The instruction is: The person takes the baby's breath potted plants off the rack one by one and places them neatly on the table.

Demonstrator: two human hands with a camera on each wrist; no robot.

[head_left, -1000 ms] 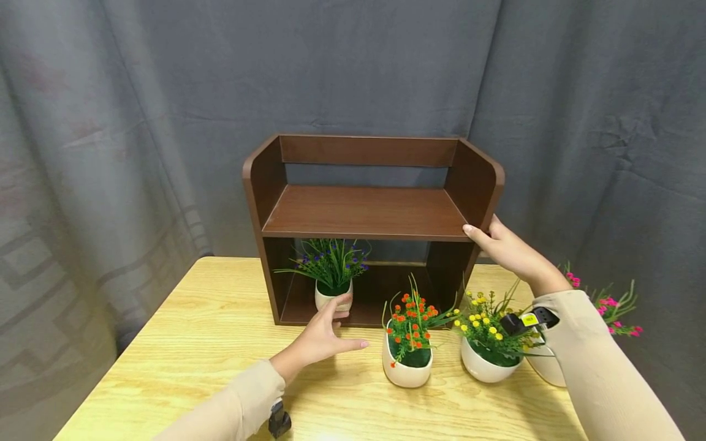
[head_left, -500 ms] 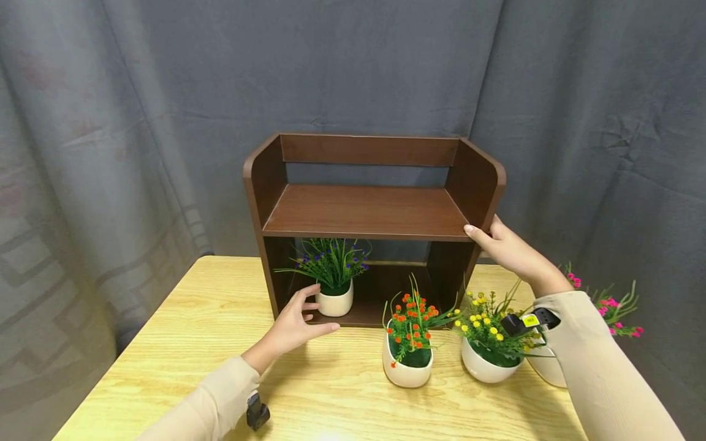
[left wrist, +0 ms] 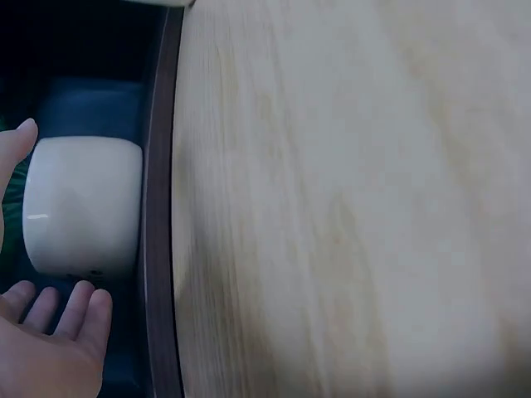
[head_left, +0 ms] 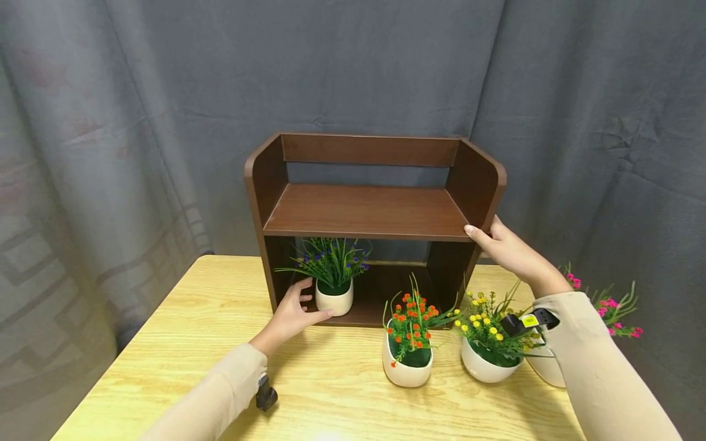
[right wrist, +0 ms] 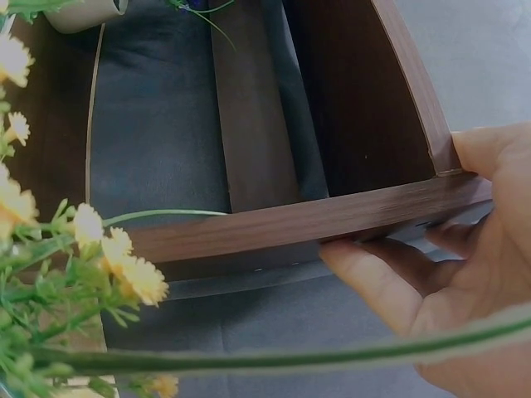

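A white pot with purple-flowered grass (head_left: 334, 299) stands upright at the left of the lower compartment of a dark brown two-tier shelf (head_left: 364, 211). Beside it is my left hand (head_left: 291, 315), thumb and fingers spread apart around its near left side. In the left wrist view the fingertips (left wrist: 95, 303) lie close to the white pot (left wrist: 83, 207); whether they touch it I cannot tell. My right hand (head_left: 510, 251) grips the shelf's right side panel, its thumb on the middle board's front corner. The right wrist view shows several fingers curled against the panel's outer face (right wrist: 373, 211).
On the wooden table (head_left: 182, 343), white pots with orange flowers (head_left: 409, 349) and yellow flowers (head_left: 489, 340) stand in front of the shelf's right half. A pink-flowered plant (head_left: 611, 306) is partly behind my right forearm. Grey curtains (head_left: 375, 67) hang behind.
My left hand has moved left from in front of the purple-flowered pot, then slightly forward alongside it. The pot has hardly moved. My right hand stays on the shelf.
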